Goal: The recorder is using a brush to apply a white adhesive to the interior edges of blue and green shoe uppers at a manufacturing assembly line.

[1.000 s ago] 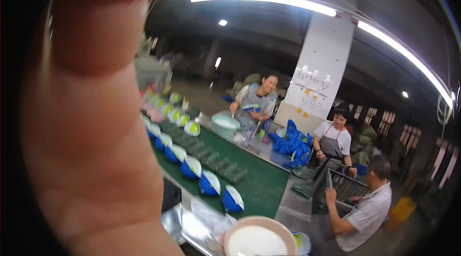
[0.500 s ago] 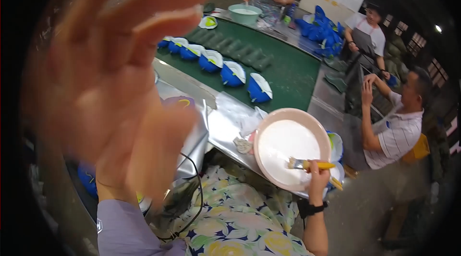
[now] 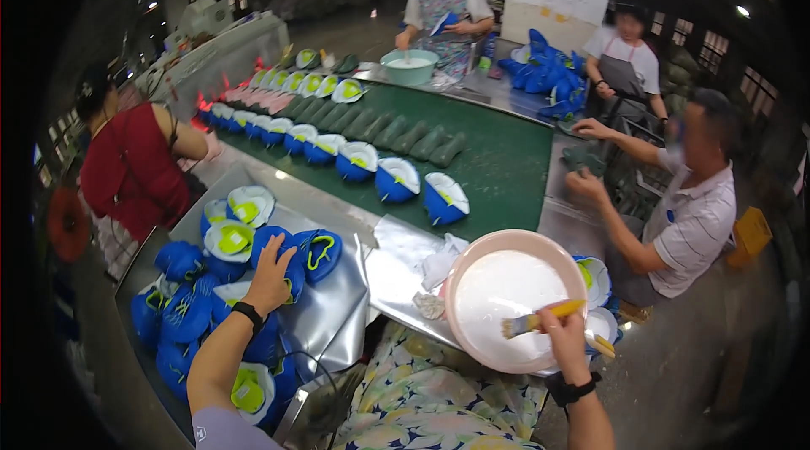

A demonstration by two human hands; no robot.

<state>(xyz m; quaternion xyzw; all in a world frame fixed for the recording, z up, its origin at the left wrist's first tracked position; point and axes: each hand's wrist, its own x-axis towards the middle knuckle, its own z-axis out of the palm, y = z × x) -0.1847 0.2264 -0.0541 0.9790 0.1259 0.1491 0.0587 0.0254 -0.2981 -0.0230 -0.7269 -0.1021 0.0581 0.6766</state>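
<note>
At eight o'clock I have a pile of blue fabric shoe uppers with white-and-lime linings (image 3: 187, 312) on a silver sheet-metal tabletop (image 3: 339, 334). My left hand (image 3: 270, 280) reaches onto it, fingers loosely extended; I can't tell whether they grip. I'd best lift one upper by its edge, uncrushed. Between four and five o'clock, my right hand (image 3: 564, 336) closes around a yellow-handled flat brush (image 3: 525, 324) over a round pink basin (image 3: 456, 281) of white liquid (image 3: 506, 288); I'd wipe excess off inside its rim.

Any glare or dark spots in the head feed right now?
Head view: glare whitens the metal ledge left of the basin; head view: black rim around the picture, dim background; head view: right hand and brush look fairly clear.
</note>
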